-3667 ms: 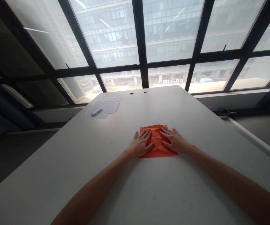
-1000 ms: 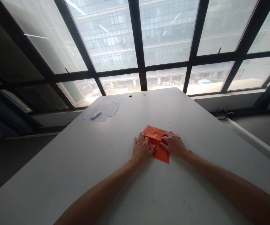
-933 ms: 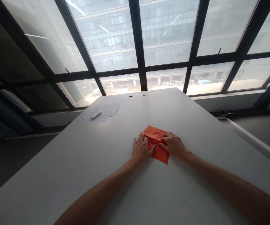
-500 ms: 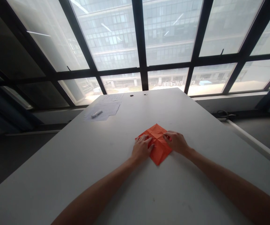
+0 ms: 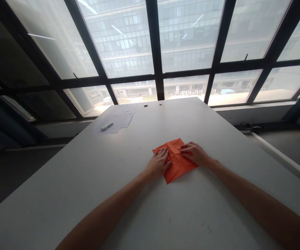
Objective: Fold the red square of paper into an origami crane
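A creased sheet of orange origami paper [image 5: 177,166] lies on the white table [image 5: 129,208], with fold lines meeting around its middle. My left hand [image 5: 159,163] rests over the paper's left part, its fingers stretched out and lying flat, the thumb apart and on the paper. On the right side, my right hand [image 5: 195,153] lies on the paper with fingers extended toward its centre. Both hands press on the sheet rather than grip it. Parts of the left and right edges are hidden under the hands.
White printed papers [image 5: 125,119] lie at the table's far left, with a small white tube-shaped object [image 5: 106,126] on top. Round holes [image 5: 145,106] show near the far edge. Large dark-framed windows [image 5: 157,52] stand behind the table.
The orange paper has turned, its near corner swinging left and its right corner reaching further right. My left hand's fingers have straightened, and my right hand's fingers have flattened onto the sheet.
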{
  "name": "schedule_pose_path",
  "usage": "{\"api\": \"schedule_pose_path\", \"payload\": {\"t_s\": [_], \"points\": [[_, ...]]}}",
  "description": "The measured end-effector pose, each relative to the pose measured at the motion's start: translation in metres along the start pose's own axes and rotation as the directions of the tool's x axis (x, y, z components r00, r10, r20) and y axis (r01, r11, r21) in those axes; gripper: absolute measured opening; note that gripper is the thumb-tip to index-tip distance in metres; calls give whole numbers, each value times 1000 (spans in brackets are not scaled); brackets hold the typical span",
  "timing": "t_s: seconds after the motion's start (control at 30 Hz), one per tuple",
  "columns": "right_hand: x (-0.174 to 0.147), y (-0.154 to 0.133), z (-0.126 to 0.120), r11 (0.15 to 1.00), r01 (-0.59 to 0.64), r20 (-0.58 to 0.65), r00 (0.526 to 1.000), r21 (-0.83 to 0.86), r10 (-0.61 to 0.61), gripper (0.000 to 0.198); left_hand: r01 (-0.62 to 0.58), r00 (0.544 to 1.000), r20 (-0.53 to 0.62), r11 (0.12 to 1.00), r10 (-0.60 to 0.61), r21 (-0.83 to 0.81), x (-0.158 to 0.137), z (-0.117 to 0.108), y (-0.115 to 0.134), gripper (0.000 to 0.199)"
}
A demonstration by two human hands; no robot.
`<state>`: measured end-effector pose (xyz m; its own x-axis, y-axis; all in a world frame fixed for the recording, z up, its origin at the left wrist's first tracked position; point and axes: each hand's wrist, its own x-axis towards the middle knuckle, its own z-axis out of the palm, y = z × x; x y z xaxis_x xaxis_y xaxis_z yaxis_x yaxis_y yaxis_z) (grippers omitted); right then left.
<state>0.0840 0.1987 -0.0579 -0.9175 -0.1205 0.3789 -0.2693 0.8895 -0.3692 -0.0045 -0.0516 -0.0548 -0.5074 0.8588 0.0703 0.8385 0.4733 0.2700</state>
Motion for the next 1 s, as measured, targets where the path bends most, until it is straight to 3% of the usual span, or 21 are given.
{"api": "schedule_pose_path", "payload": {"t_s": [0.17,0.33,0.57,0.83,1.0], "points": [[0,8,-2,999,0,-6,1000,36,0,20,-20,999,34,1000,20,10,-1,-2,-6,65],[0,10,0,998,22,-24,999,65,-20,17,-13,999,-35,1000,13,11,-1,-4,-7,61],[0,7,0,997,19,-43,999,75,-16,14,-46,998,-35,999,46,-15,2,2,-10,53],[0,1,1,993,50,-50,998,104,-45,10,-45,977,-211,999,40,-21,-3,-5,4,35],[0,1,2,994,60,-44,997,91,-56,17,-31,979,-200,999,34,21,-4,-13,4,41]]}}
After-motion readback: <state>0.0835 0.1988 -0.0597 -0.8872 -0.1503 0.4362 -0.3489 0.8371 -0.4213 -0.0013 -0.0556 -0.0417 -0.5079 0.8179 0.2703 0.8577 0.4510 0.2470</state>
